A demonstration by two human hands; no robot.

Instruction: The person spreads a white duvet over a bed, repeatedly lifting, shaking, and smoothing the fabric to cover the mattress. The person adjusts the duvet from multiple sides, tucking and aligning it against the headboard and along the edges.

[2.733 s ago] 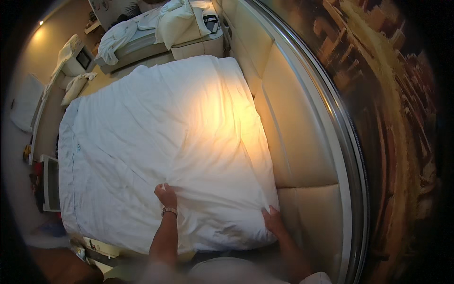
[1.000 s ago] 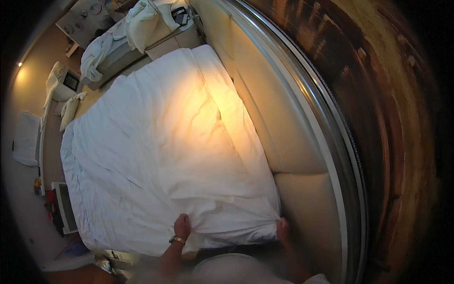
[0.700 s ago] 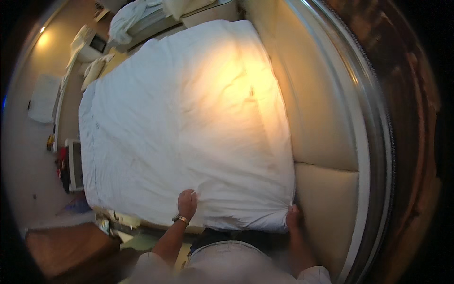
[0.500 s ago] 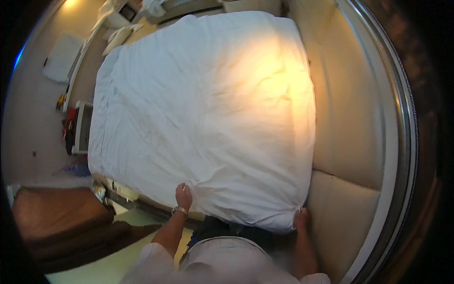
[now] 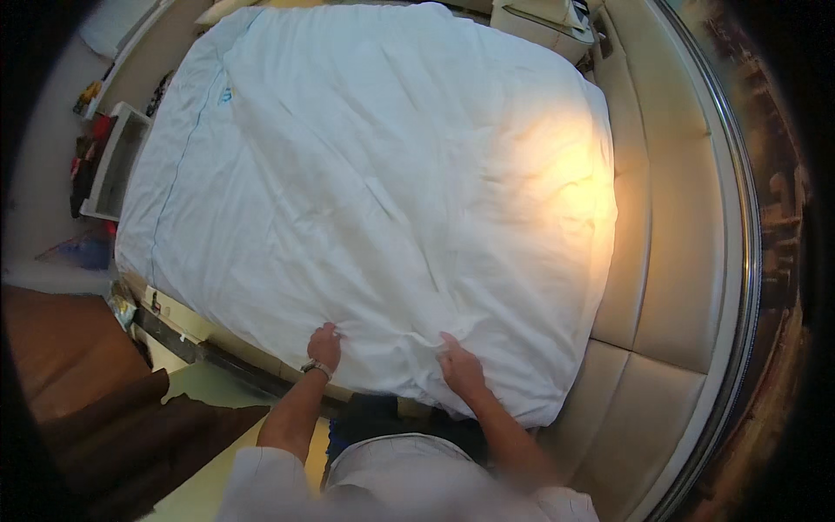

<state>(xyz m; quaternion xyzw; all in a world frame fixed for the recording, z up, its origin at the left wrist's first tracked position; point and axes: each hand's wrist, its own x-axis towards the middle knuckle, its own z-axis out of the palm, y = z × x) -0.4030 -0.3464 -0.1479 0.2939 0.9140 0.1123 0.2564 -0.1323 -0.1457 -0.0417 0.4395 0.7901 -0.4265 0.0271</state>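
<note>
A white duvet [image 5: 348,191] covers the bed, with long creases running across it. Close to its near edge, my left hand [image 5: 324,347] has its fingers closed on the fabric; a bracelet or watch circles that wrist. My right hand [image 5: 460,364] pinches the same duvet a short way to the right, near the middle of the near side. Between the two hands the cloth is bunched into small folds. At the right corner the duvet hangs loosely beside the padded headboard.
A padded beige headboard [image 5: 674,261] runs along the right side. A brown curtain [image 5: 78,348] hangs at the lower left. At the far right corner stands a bedside cabinet [image 5: 544,35]. A white-framed open unit [image 5: 122,161] is beyond the bed's left side.
My right hand has left the near right corner and moved left to the middle of the near edge. My left hand stays on the duvet, slightly shifted. The view has shifted.
</note>
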